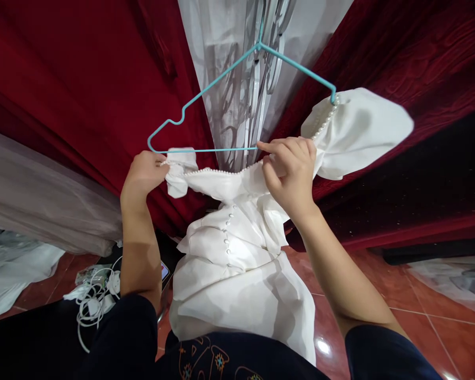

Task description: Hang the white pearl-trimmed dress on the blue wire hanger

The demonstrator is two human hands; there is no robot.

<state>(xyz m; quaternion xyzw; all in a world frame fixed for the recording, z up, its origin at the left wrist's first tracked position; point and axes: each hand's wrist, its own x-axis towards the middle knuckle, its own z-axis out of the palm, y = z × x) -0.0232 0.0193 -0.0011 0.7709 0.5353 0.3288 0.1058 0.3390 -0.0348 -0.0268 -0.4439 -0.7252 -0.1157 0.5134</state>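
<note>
Just below the hanger (258, 46), the dress (237, 295) is held stretched by its pearl edge (217, 171). This edge is pinched by the left hand (143, 173), fingers closed, beside the small sleeve (177, 183). By the right hand (291, 171), fingers curled, the dress seems to be gripped too, though that hold is partly hidden; the hanger's bar is touched by its forefinger. The puffed sleeve (370, 132) is met at its pearls by the hanger's right tip.
</note>
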